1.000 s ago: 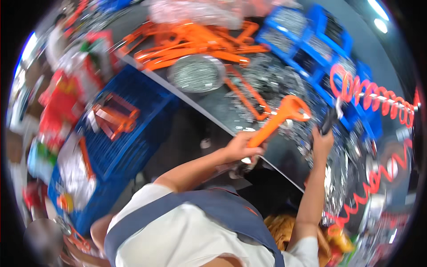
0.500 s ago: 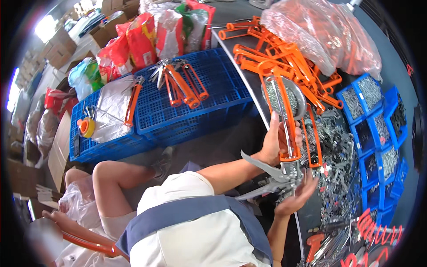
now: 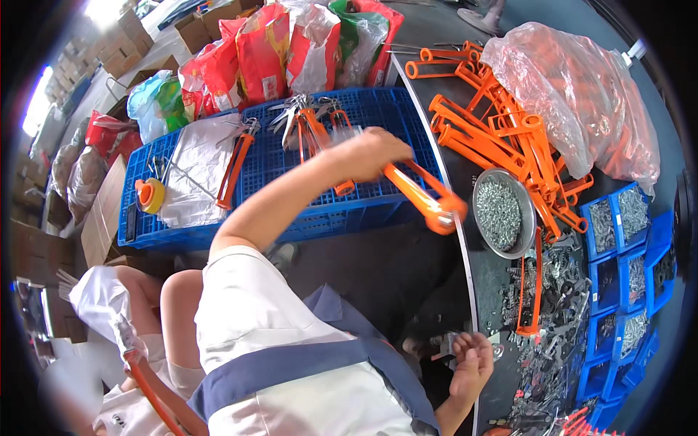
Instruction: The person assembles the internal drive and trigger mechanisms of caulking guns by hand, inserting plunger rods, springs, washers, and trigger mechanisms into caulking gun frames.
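My left hand (image 3: 367,154) is stretched out over the blue plastic crate (image 3: 363,211) and grips an orange caulking gun frame (image 3: 425,198) by one end. The frame's other end points toward the black table's edge. Several finished orange and metal caulking guns (image 3: 313,123) lie in the crate. My right hand (image 3: 471,361) is low at the table's near edge. Its fingers curl around a small grey metal part (image 3: 445,347) beside a heap of loose metal pieces (image 3: 552,320).
On the table stand a round metal bowl of screws (image 3: 500,212), a pile of orange frames (image 3: 509,131), a clear bag of orange parts (image 3: 574,94) and blue bins of hardware (image 3: 618,247). Coloured sacks (image 3: 291,43) and cardboard boxes (image 3: 109,211) stand around the crate.
My left hand has lifted the orange frame off the table and swung it left over the blue crate. My right hand has let go of it and dropped to the table's near edge.
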The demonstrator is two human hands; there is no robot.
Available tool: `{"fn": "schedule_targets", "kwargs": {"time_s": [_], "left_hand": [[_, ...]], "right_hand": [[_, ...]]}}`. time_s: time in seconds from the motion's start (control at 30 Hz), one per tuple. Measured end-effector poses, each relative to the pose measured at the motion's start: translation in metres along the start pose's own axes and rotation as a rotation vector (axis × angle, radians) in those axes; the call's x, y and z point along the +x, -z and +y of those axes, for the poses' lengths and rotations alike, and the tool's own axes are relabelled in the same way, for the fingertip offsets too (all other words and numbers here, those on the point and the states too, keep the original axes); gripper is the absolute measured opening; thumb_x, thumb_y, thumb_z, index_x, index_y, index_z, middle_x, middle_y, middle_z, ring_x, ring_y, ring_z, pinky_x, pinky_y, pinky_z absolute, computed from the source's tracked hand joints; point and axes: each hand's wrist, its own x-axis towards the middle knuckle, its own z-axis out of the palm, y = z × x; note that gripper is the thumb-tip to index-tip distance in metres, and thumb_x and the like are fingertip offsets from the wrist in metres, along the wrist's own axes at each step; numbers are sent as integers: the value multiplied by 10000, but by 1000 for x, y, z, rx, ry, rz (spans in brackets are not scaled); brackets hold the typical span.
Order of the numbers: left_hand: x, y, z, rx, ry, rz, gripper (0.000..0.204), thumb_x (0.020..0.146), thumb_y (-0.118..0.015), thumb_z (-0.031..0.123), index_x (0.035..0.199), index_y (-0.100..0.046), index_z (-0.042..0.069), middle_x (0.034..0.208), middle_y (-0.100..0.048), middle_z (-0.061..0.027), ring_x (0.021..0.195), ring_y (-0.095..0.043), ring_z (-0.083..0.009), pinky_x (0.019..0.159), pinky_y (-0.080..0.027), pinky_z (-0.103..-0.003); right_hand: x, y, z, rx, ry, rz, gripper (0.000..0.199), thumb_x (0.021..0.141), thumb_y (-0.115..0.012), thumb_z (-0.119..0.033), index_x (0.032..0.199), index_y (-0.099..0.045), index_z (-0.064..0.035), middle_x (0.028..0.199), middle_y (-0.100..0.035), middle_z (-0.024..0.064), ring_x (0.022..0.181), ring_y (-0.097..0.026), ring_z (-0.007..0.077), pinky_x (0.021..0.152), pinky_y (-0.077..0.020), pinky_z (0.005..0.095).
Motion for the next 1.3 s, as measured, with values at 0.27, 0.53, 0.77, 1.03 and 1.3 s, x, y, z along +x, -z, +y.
{"fn": "schedule_targets", "kwargs": {"time_s": [0.27,0.53,0.77,1.03,1.3], "left_hand": [[-38,-97,-204,422,379,-328,583,675,-638,-3,1238,-522,93,1274,-496,-96,1288,-375,-281,1066,-314,-492],[-16,-83,-178,391,322,-42,413,763,-555,15,1172,-571,68,1128,-602,-139,1054,-585,-310,914,-465,-400],[68,-30,117,-578,-39,455,183,827,-529,-62,912,-681,-6,822,-681,-88,601,-604,-117,565,-494,-264],[222,-140,255,-10,-584,151,358,762,-618,81,1114,-581,23,1084,-604,-146,1024,-575,-320,866,-465,-424],[294,-183,333,-161,-253,-54,437,805,-673,365,1089,-591,44,1071,-621,-151,1018,-588,-341,841,-485,-436]], "right_hand": [[6,-40,19,-131,-174,-148,253,888,-493,44,1139,-511,70,1040,-618,188,922,-634,232,858,-512,335],[-16,-4,3,-81,-183,12,273,891,-528,1,1149,-509,87,1034,-623,193,916,-638,247,835,-511,338],[-20,-5,-16,-100,-76,-17,272,904,-545,-21,1156,-521,78,1052,-623,158,951,-626,193,860,-499,313],[-67,18,-8,-160,98,61,215,888,-548,28,1097,-570,73,1027,-632,134,953,-630,181,841,-513,300],[-106,49,3,-79,90,207,193,903,-555,-15,1079,-581,60,980,-649,133,898,-637,173,801,-516,286]]}}
